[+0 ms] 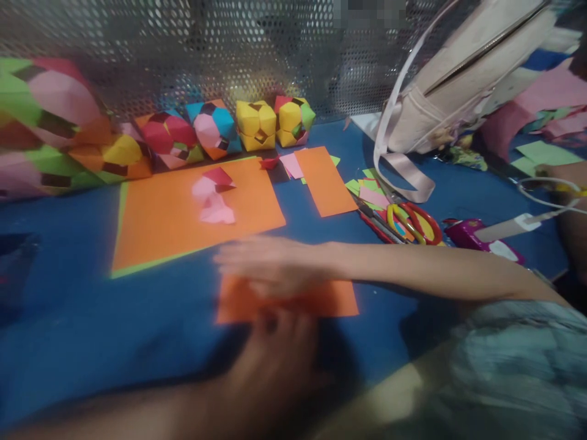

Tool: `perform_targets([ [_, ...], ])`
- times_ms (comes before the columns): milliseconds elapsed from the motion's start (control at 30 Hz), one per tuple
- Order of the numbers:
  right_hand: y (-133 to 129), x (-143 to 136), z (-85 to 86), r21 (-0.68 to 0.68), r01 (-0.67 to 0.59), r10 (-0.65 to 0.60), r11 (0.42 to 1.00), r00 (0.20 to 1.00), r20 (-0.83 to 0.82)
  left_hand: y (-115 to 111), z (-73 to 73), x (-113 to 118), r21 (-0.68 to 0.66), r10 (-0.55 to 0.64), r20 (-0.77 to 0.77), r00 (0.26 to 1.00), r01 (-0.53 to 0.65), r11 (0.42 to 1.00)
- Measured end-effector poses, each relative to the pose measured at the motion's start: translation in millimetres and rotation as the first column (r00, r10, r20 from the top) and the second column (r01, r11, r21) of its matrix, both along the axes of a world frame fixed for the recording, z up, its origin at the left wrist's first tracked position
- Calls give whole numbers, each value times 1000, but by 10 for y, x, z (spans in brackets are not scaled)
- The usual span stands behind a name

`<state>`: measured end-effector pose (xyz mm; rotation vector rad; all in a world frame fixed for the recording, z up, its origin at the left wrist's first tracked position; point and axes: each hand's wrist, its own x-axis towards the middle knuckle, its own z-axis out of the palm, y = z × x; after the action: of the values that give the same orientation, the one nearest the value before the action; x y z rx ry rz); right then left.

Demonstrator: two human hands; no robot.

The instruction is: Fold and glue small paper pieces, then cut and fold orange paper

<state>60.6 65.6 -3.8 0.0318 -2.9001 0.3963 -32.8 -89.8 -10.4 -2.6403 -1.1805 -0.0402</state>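
Note:
A folded sheet of orange paper [334, 299] lies on the blue tabletop before me. My right hand [270, 260] stretches flat across its far part, palm down, smeared by motion; the fingers point left. At the paper's near edge rests my left hand [282, 348], its fingertips touching the paper, spread and somewhat blurred. Beyond them is a large orange sheet [156, 220] over a light green one, with pink and red paper pieces [215, 208] on top. To its right lies a smaller orange strip [325, 180].
Folded paper balls [255, 125] line the perforated metal panel [183, 55] at the back. Scissors [415, 223], a cutter knife [380, 223], paper scraps [373, 195] and a purple device with a white cable [481, 238] lie right, near a pale bag [440, 91]. Another person's hand [562, 189] shows far right.

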Motion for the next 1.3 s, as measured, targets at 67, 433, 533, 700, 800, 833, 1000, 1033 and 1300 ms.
perform_targets([
  [67,-87,40,44,-43,-160,158,986,987,-31,-28,-30,-6,37,2,33,999,-3,999],
  [433,-9,-66,-8,-127,-133,157,983,966,205,28,27,18,-9,3,-44,999,-3,1000],
  [533,2,-139,-56,-72,-103,117,992,970,213,18,29,21,-12,13,-88,996,-14,1000],
  [700,13,-239,-142,-25,-93,96,995,973,208,6,36,12,-17,8,-112,994,-10,1000],
  [800,9,-218,-161,-16,-82,83,997,977,195,24,60,14,-18,12,-104,994,-14,1000],
  [833,7,-190,-165,-19,-66,69,998,980,189,28,65,14,-17,15,-105,994,-17,1000],
  [1000,9,101,-186,-54,52,-42,997,985,167,25,54,13,2,9,-123,992,-9,1000],
  [1033,12,180,-189,-59,67,-56,996,985,165,25,52,15,5,12,-116,993,-11,1000],
  [1300,-1,860,-124,-70,215,-190,974,948,255,49,50,23,-11,17,-79,997,-17,1000],
])
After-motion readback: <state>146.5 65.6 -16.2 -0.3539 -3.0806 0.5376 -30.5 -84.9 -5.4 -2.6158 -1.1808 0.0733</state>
